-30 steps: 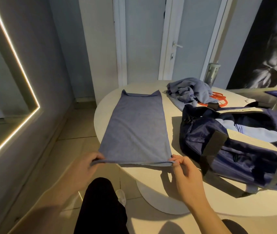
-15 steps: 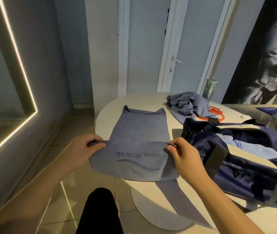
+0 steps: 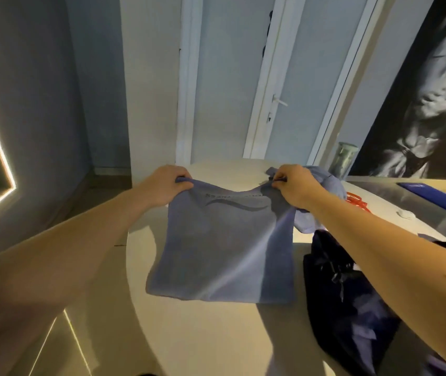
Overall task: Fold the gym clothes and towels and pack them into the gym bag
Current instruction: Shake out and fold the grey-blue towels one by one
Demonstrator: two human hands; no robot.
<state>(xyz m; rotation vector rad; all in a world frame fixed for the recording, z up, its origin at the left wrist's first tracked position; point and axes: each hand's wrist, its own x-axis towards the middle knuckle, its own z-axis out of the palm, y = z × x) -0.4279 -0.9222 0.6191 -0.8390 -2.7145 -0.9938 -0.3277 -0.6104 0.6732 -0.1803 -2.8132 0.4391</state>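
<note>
A blue-grey towel (image 3: 224, 253) with a dark printed logo lies folded in half on the round cream table (image 3: 202, 335). My left hand (image 3: 167, 185) pinches its far left corner. My right hand (image 3: 295, 185) pinches the far right corner. Both arms are stretched out over the table. The dark navy gym bag (image 3: 352, 308) lies open to the right of the towel, with light blue cloth inside, partly hidden by my right forearm. A crumpled pile of blue clothes (image 3: 325, 196) sits just behind my right hand.
An orange band (image 3: 357, 203) lies beyond the clothes pile. A tall green-grey bottle (image 3: 345, 158) stands at the back by the door frame. A blue flat object (image 3: 433, 196) lies on the counter at right. A lit mirror edge runs along the left wall.
Both hands have carried the towel's near edge away from me over the far half, folding it in two. The camera has tipped downward and closer to the table.
</note>
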